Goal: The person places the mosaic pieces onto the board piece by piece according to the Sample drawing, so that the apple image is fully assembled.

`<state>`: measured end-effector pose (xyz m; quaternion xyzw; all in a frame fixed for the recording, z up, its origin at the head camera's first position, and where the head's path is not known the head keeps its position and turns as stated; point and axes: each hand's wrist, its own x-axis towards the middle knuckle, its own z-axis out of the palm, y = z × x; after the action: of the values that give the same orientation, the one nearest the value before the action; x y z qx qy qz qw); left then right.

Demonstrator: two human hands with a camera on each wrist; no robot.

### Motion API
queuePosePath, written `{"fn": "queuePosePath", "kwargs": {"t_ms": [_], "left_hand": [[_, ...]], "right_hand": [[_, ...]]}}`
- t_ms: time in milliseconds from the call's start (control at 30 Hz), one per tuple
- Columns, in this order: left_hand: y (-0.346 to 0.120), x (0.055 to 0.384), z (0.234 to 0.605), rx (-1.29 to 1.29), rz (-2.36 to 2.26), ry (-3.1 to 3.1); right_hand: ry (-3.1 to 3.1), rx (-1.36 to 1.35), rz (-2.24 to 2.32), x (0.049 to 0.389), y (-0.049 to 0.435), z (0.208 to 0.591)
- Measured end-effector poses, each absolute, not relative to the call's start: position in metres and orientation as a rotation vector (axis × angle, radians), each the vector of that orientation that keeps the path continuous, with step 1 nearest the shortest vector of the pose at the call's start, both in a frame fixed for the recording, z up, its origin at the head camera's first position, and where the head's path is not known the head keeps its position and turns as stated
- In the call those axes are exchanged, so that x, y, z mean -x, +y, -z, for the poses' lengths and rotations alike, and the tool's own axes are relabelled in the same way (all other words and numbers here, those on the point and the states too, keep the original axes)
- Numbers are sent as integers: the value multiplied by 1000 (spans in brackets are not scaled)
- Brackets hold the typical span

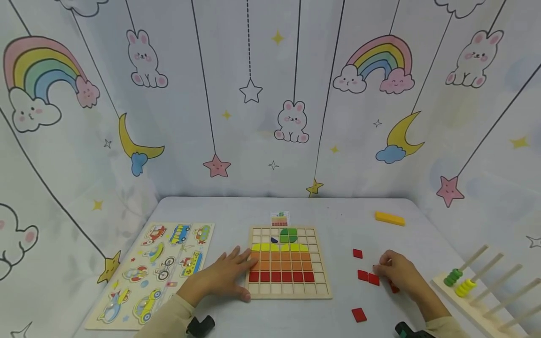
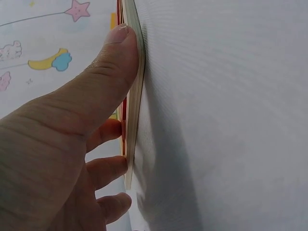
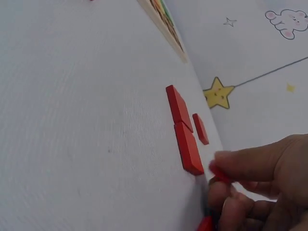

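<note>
A wooden grid board (image 1: 291, 296) lies mid-table, bearing a row of red squares, rows of orange, a yellow row, green rounded pieces (image 1: 289, 235) and a small dark blue piece (image 1: 274, 240). Against its left side rests my left hand (image 1: 226, 274), fingers spread; the thumb (image 2: 115, 53) touches the near edge in the left wrist view. My right hand (image 1: 401, 272) is to the right of the board, pinching a small red tile (image 3: 219, 172) between thumb and finger. Around it lie several loose red tiles (image 1: 374, 279), two of them end to end (image 3: 179, 108); another (image 1: 359, 315) sits nearer me.
A small pattern card (image 1: 280, 218) stands just behind the board. To the left lies a vehicle picture puzzle (image 1: 105, 324), partly under my left forearm. A yellow bar (image 1: 390, 218) is at the back right. A wooden peg stand (image 1: 473, 307) with beads occupies the right edge.
</note>
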<state>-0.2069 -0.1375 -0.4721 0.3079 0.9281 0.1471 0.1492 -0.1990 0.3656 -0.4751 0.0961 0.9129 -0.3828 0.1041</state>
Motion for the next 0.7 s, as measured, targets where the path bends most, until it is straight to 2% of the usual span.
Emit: {"fn": "queuePosePath", "kwargs": {"t_ms": [200, 333, 533, 700], "left_hand": [[-137, 207, 473, -870, -422, 2666], [-137, 207, 472, -857, -434, 2661], [-135, 205, 468, -846, -443, 2656], [-135, 206, 469, -851, -428, 2659]], "right_hand": [[2334, -296, 1931, 207, 350, 474], [2014, -251, 2279, 214, 325, 465], [1836, -215, 2367, 224, 277, 452], [1861, -139, 2307, 230, 243, 458]]}}
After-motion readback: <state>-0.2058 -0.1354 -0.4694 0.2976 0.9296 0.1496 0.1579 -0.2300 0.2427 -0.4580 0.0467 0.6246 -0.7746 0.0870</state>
